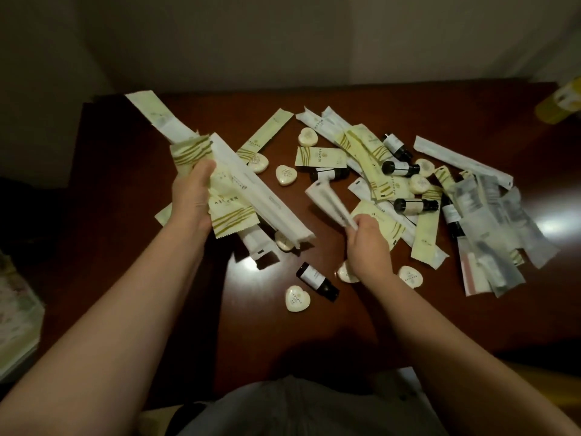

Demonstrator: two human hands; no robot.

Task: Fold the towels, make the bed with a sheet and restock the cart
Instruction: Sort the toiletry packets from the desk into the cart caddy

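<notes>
Both bare forearms reach forward; left hand (191,196) and right hand (366,243) fingers curled, gripping.

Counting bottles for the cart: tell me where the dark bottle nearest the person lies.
In the head view, the dark bottle lies on its side on the wooden table, just left of the right hand, beside a heart-shaped soap.

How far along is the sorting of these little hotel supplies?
Done: a bundle of packets sits gathered in the left hand. In hand: the right hand pinches a white packet. Left: heart soaps, small bottles and many loose packets lie scattered on the table.
</notes>
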